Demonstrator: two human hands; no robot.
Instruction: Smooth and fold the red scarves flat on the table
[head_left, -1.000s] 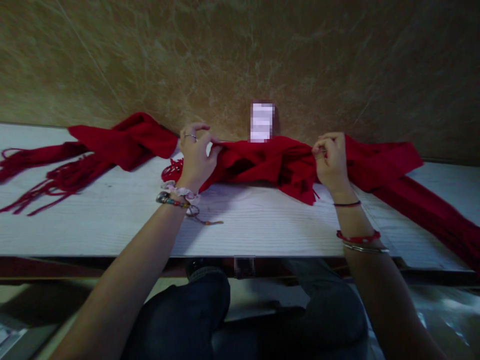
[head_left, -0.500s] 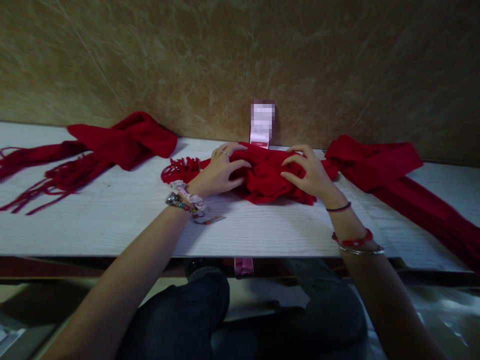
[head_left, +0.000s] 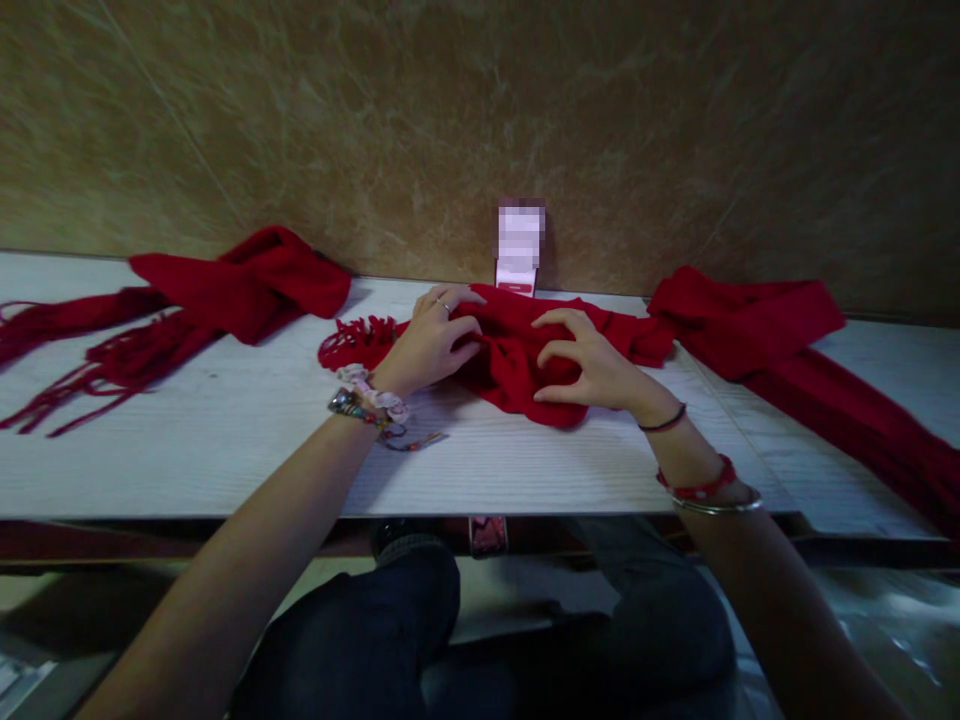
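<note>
Both hands work at the centre of the frame over a crumpled scarf: the left hand (head_left: 429, 345) loosely curved on its left part, the right hand (head_left: 589, 368) open, fingers spread over its right part. Whether the left pinches any cloth I cannot tell.

Across the frame runs a pale table (head_left: 225, 450) against a brown wall (head_left: 360, 130). One red scarf (head_left: 255, 285) lies at the left, another scarf (head_left: 757, 325) at the right. The middle scarf (head_left: 511, 355) lies under and between the hands — fringe left of the left hand, a loose fold nearest the table's front edge.

The step in hand seems to be arranging this cloth; the next move probably calls for a firmer hold on the folds.

Just behind stands what looks like a phone (head_left: 517, 240) — and the left hand wears a ring (head_left: 443, 305).
</note>
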